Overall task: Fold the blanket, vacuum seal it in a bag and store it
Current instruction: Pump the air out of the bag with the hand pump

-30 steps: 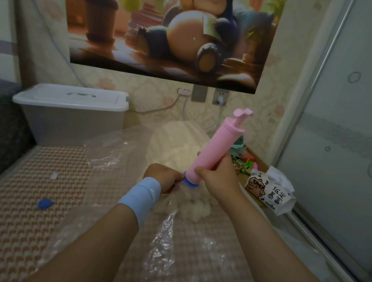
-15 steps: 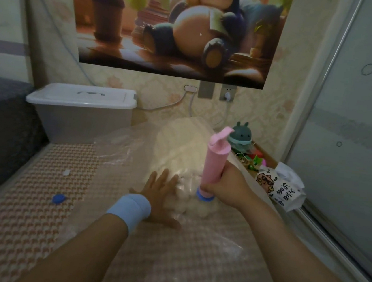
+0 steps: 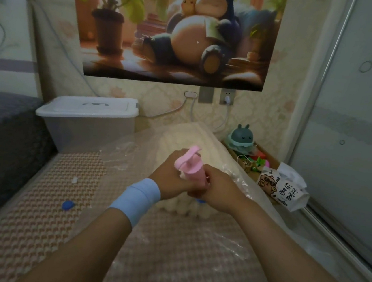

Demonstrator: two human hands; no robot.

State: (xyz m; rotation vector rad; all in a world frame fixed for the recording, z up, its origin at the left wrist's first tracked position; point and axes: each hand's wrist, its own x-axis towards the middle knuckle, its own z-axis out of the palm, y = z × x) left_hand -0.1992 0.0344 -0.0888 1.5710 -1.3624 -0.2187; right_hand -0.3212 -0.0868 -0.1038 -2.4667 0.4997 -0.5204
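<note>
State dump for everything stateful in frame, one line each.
Pink hand pump, upright on vacuum bag.
Left hand, gripping pump.
Right hand, gripping pump.
Vacuum bag, lying on mat, holds blanket.
Blanket, folded.
Storage bin, lid on.
Blue cap, off, loose on mat.
Tissue pack, open.

Left half of the mat [image 3: 37, 221] is an open lane, with only a blue cap [image 3: 67, 204] and a white scrap [image 3: 74, 180] on it, well apart. Far left corner is blocked by the bin [image 3: 88, 124]. Middle is taken: left hand [image 3: 168, 176] and right hand [image 3: 219, 189] grip the pump [image 3: 193, 168] over the bagged blanket [image 3: 192, 139], which runs to the far edge. Right edge is tight: toy tray [image 3: 252, 159], tissue pack [image 3: 279, 190], then the glass door [image 3: 353, 161]. Near edge has only flat bag [image 3: 189, 258] film.
</note>
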